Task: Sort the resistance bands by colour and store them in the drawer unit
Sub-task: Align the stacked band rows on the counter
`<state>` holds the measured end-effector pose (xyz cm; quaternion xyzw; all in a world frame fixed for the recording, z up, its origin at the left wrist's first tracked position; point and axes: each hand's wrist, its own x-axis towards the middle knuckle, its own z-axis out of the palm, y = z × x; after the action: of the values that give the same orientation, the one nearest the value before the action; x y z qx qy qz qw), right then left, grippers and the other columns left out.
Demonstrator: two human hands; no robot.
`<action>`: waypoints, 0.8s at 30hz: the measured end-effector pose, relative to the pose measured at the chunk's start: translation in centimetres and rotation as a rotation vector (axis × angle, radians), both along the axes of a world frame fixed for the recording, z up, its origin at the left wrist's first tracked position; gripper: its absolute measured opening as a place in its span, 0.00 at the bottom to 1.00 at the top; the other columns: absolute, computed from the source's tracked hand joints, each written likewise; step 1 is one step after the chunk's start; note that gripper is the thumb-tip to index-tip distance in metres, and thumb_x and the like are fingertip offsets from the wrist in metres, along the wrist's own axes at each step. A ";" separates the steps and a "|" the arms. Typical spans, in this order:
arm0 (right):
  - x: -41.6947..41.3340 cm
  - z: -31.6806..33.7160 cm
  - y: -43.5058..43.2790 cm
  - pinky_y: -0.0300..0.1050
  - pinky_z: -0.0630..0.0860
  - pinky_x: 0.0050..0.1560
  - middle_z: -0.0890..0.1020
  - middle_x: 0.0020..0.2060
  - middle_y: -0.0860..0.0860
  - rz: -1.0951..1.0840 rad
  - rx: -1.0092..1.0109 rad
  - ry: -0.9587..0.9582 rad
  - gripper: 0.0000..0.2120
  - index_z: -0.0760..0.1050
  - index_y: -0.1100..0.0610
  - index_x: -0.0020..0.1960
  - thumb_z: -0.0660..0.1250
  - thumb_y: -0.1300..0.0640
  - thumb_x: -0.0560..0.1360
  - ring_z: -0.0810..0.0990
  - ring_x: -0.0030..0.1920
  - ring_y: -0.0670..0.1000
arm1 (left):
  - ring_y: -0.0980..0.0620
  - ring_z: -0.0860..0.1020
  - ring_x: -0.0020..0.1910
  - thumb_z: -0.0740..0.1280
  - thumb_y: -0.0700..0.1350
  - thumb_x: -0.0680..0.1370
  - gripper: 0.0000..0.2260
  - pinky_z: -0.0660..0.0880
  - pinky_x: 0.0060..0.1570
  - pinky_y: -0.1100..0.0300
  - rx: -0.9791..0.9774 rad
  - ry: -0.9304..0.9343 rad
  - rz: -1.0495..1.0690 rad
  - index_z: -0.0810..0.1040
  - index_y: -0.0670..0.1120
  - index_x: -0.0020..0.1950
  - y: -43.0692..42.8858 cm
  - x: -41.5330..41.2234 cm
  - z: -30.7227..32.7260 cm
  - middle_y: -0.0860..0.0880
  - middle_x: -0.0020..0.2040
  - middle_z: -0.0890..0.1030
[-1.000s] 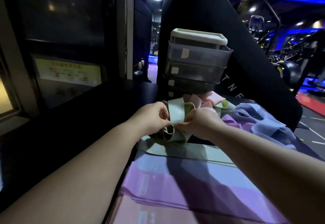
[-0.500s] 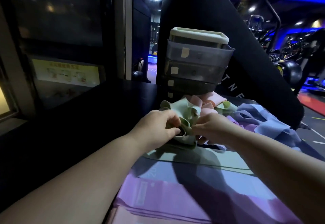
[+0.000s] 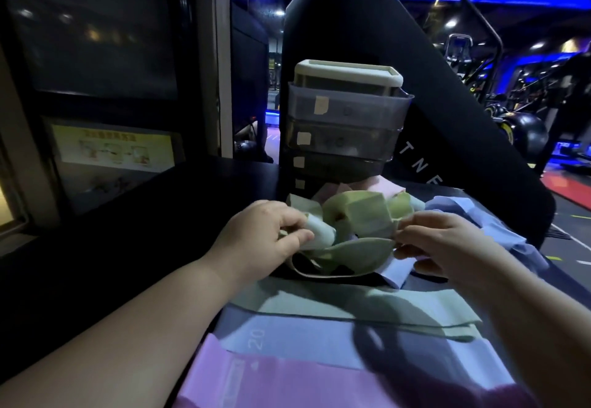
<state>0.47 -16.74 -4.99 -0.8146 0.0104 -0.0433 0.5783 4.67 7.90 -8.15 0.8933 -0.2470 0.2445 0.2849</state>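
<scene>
1 head-worn wide view, forward and down, close over both hands [image 3: 351, 241]

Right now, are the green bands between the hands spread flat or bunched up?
Bunched up: the green bands curl in loose loops, pinched by the left hand and right hand.

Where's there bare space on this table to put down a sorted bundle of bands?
The dark tabletop left of the left hand, bordered by the drawer unit and the poster, looks bare. Crowded: the green bands before the drawers, the blue bands on the right, the flat bands nearest you.
</scene>
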 end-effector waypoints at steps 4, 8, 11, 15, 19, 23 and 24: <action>-0.1 0.7 -1.3 0.42 0.72 0.37 0.81 0.33 0.51 -0.033 0.209 -0.029 0.10 0.77 0.56 0.40 0.63 0.65 0.77 0.80 0.32 0.46 | 0.55 0.74 0.41 0.65 0.57 0.73 0.10 0.68 0.38 0.61 -0.072 -0.004 0.135 0.80 0.52 0.45 0.3 0.7 0.0 0.57 0.38 0.76; -0.1 1.2 -2.1 0.38 0.77 0.37 0.83 0.32 0.49 -0.036 0.355 -0.104 0.12 0.76 0.55 0.40 0.61 0.66 0.78 0.81 0.32 0.46 | 0.53 0.76 0.40 0.71 0.51 0.73 0.07 0.72 0.40 0.57 -0.099 0.076 0.223 0.74 0.53 0.48 0.4 0.9 -0.4 0.56 0.38 0.76; -0.1 1.3 -2.1 0.38 0.80 0.35 0.83 0.33 0.51 0.004 0.446 -0.154 0.10 0.77 0.57 0.43 0.60 0.66 0.79 0.82 0.32 0.47 | 0.52 0.75 0.43 0.70 0.51 0.73 0.10 0.72 0.42 0.56 -0.012 0.063 0.268 0.72 0.53 0.49 0.3 0.6 -0.3 0.56 0.43 0.75; -0.2 1.3 -1.6 0.40 0.81 0.39 0.85 0.38 0.54 0.083 0.467 -0.211 0.08 0.78 0.60 0.47 0.60 0.66 0.78 0.83 0.36 0.48 | 0.55 0.71 0.47 0.72 0.50 0.72 0.08 0.70 0.45 0.57 0.058 0.016 0.187 0.75 0.55 0.46 0.0 0.2 -0.2 0.57 0.48 0.72; 0.0 0.3 -1.0 0.36 0.79 0.34 0.84 0.34 0.53 0.105 0.403 -0.115 0.08 0.77 0.61 0.44 0.61 0.67 0.78 0.81 0.32 0.46 | 0.62 0.72 0.51 0.68 0.56 0.71 0.07 0.67 0.49 0.70 -0.013 0.078 -0.051 0.78 0.59 0.48 -0.8 -0.4 0.0 0.63 0.44 0.77; 0.4 -0.9 -0.6 0.35 0.79 0.33 0.83 0.32 0.52 0.139 0.355 -0.046 0.07 0.77 0.64 0.45 0.62 0.70 0.77 0.81 0.31 0.45 | 0.63 0.72 0.56 0.60 0.67 0.69 0.24 0.67 0.60 0.63 0.224 0.177 -0.172 0.72 0.64 0.65 -1.4 -0.6 -0.5 0.65 0.53 0.77; 0.5 -1.0 -0.6 0.35 0.78 0.32 0.82 0.31 0.52 0.131 0.342 -0.043 0.06 0.77 0.63 0.44 0.62 0.70 0.77 0.80 0.30 0.44 | 0.62 0.72 0.56 0.61 0.67 0.70 0.25 0.68 0.60 0.62 0.279 0.217 -0.162 0.69 0.65 0.67 -1.4 -0.6 -0.6 0.64 0.53 0.76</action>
<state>0.92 -17.29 -6.01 -0.7021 -0.0479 -0.0204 0.7102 4.09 6.48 -8.77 0.9225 -0.3173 0.0863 0.2022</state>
